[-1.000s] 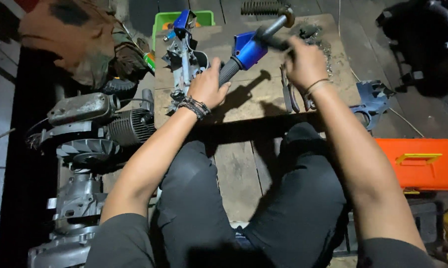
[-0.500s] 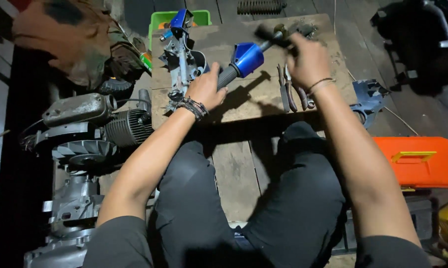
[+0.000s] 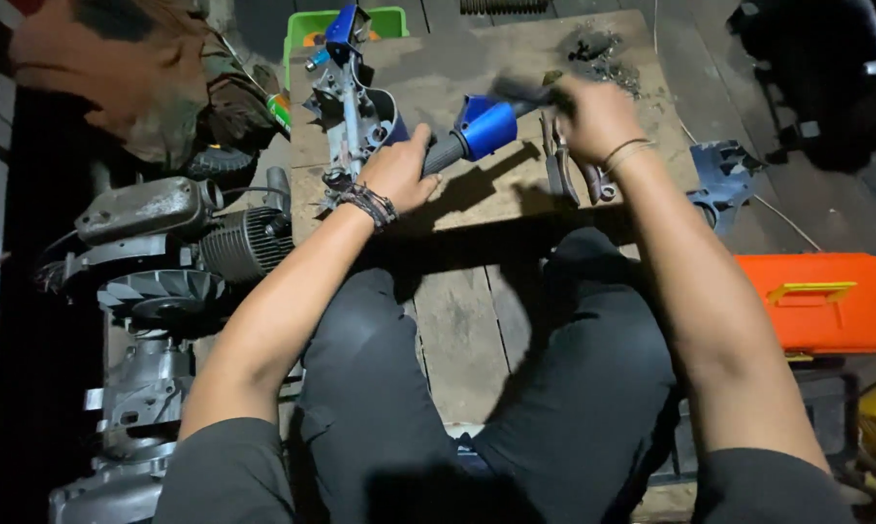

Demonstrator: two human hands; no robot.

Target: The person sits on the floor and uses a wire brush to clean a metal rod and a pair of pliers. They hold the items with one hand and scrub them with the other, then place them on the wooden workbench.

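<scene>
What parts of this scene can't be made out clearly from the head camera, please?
- Tool in the right hand: blurred by motion, its kind unclear.
- Grey grip beside the blue housing: its end is covered by the left hand.
- Orange toolbox: cut off by the right edge.

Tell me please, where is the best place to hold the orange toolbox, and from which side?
Take the orange toolbox by the yellow handle on its lid, coming from above. The box lies flat with the lid up, the handle sits in the middle, and nothing covers it. The grip should probably balance well there.
</scene>
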